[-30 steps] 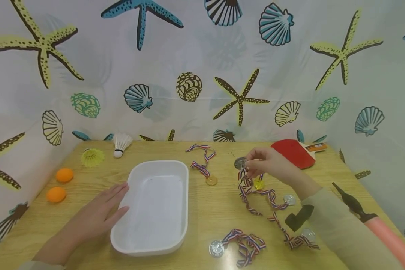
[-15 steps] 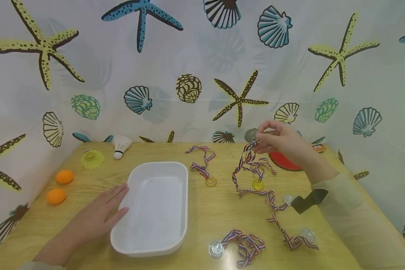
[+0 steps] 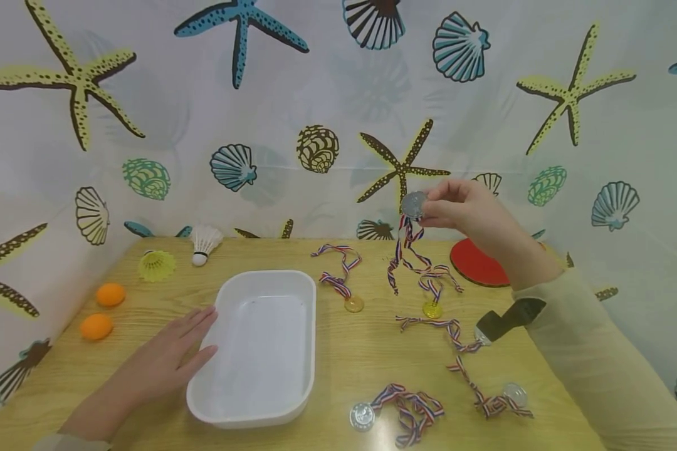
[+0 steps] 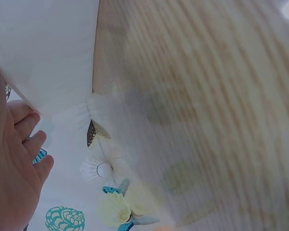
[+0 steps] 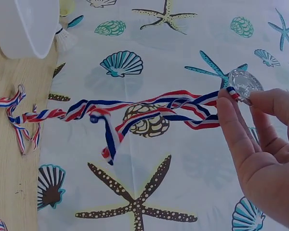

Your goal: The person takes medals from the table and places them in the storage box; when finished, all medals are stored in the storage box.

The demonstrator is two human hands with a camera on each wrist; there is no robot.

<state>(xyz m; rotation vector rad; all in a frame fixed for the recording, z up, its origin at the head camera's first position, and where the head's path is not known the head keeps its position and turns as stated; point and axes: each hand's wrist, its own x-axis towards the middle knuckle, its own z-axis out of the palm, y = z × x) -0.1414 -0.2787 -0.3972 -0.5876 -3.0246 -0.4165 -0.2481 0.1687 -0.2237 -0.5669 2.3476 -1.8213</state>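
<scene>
At the left of the wooden table [image 3: 350, 351], the left hand [image 3: 166, 363] lies flat with straight fingers, holding nothing, its fingertips against the left wall of the white rectangular plastic tray [image 3: 262, 347]; keeping it pressed there should stop the tray from sliding. To the right, raised above the table's far edge, the right hand [image 3: 465, 210] pinches the round silver medal [image 3: 414, 204] between thumb and fingertips, its red, white and blue striped ribbon [image 3: 412, 260] hanging down. The ribbon's lower loops appear tangled with the ribbon of a gold medal [image 3: 432, 309] resting on the table, so the lift should stay slow, with a firm pinch on the disc's rim, until the ribbon hangs free.
</scene>
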